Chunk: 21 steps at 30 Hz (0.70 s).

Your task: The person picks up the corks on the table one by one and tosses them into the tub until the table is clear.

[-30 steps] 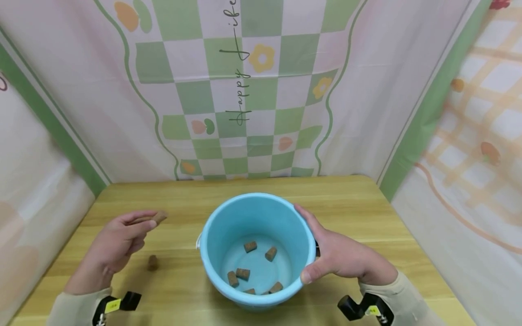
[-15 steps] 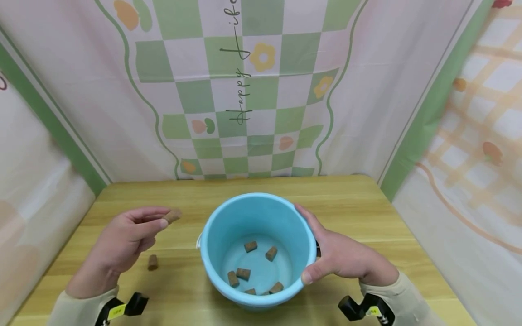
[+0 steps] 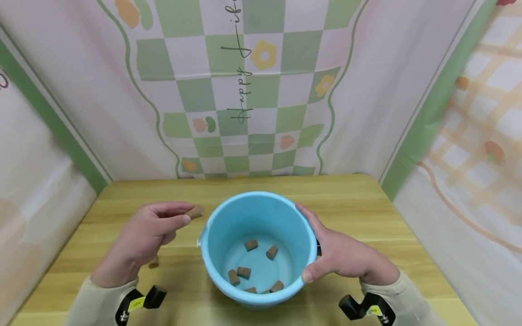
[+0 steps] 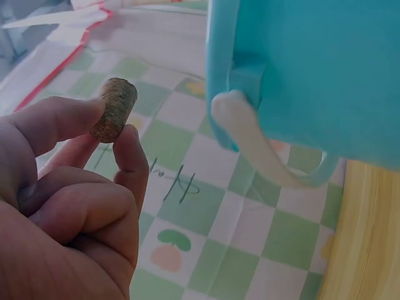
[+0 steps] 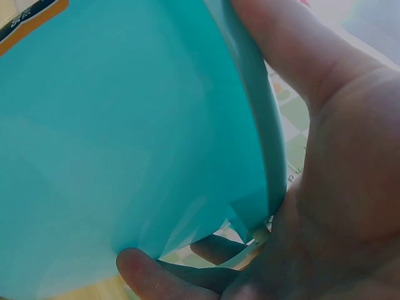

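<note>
A cork (image 3: 195, 212) is pinched between the thumb and fingertips of my left hand (image 3: 148, 231), raised just left of the light-blue bucket (image 3: 216, 276). In the left wrist view the cork (image 4: 115, 110) tilts in the fingertips, apart from the bucket wall (image 4: 325, 75) and its white handle (image 4: 250, 137). My right hand (image 3: 342, 253) grips the bucket's right side, thumb on the rim. The right wrist view has its fingers (image 5: 156, 275) curled against the outer wall (image 5: 125, 144) by the handle. Several corks, one of them a cork (image 3: 244, 272) near the middle, lie on the bucket's floor.
Another cork (image 3: 153, 261) lies on the wooden table (image 3: 183, 276), partly hidden behind my left wrist. A patterned cloth (image 3: 261, 99) hangs along the table's back edge, with more cloth at both sides. Black wrist cameras are strapped to both sleeves.
My left hand has moved right with the cork, closer to the bucket's rim. The cork on the table is now partly covered by that wrist. My right hand and the bucket hold still.
</note>
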Motion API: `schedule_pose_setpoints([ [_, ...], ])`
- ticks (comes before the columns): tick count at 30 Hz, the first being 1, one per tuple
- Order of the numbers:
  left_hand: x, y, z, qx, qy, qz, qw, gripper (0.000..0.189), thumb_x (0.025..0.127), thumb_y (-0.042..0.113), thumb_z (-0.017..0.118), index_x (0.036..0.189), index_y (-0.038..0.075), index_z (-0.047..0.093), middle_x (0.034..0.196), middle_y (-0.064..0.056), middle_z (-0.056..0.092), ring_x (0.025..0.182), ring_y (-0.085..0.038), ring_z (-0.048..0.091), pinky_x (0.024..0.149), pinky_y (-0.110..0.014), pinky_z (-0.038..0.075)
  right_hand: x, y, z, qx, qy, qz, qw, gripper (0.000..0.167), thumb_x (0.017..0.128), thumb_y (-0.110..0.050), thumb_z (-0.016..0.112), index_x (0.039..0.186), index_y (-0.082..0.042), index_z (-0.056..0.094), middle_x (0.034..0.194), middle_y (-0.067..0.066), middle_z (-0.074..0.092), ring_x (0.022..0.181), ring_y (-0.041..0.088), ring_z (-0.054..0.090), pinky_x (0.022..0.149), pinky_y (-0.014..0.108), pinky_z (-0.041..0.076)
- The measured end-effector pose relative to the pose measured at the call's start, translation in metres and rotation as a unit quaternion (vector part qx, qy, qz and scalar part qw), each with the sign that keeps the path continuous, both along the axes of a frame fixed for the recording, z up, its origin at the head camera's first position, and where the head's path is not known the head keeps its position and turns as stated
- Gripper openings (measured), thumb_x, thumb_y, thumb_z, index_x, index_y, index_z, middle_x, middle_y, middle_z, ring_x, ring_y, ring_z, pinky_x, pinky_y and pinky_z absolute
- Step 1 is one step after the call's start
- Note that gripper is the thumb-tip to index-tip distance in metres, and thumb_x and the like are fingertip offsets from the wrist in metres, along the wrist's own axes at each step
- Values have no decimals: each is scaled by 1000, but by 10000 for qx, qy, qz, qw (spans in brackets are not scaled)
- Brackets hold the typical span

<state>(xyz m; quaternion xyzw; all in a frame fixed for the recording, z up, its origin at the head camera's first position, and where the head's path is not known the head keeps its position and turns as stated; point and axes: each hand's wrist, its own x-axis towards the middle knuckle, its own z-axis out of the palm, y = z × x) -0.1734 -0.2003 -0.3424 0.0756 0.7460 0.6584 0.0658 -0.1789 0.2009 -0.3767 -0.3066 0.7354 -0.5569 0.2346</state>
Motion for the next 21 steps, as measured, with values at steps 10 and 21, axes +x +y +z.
schedule_pose_setpoints([
  [10,-8,19,0,-17,-1,-302,9995,32,91,13,74,118,-5,69,81,-9,62,47,-9,31,47,-22,29,-2,3,-3,112,151,-49,9998,132,72,-12,90,157,-38,-7,148,19,36,121,41,50,93,45,48],
  [21,-14,31,-5,-71,-186,-421,9989,30,90,12,76,115,-3,71,95,-11,70,51,-9,34,48,-20,30,0,2,-1,124,38,-69,9999,132,72,-10,90,157,-39,-7,149,17,36,121,40,50,93,45,49],
])
